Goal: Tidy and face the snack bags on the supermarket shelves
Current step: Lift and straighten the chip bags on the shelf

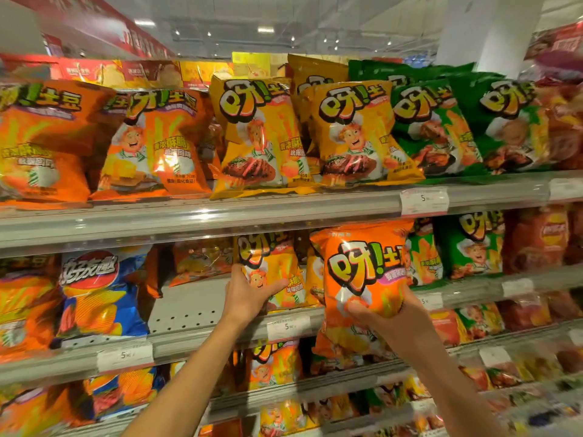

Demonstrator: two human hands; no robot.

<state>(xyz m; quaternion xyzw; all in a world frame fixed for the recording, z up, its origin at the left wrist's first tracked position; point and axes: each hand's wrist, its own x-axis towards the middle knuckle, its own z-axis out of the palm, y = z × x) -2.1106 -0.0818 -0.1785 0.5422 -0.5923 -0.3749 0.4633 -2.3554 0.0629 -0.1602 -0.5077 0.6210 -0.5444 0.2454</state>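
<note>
Currently the right hand (386, 310) is gripping an orange bag (362, 279) off the middle shelf (202, 310); the left hand (249, 294) is clutching a yellow bag (271, 266) standing there, likely toppling if nudged.

**Open gap on the middle shelf, left of your hands**

You have bare perforated shelf (202, 305) between the blue bag (101, 298) and the yellow bag (273, 272); orange bags (202, 260) lie at its back. The upper shelf rail (220, 216) overhangs it. To the right, green bags (467, 247) stand packed together.
</note>
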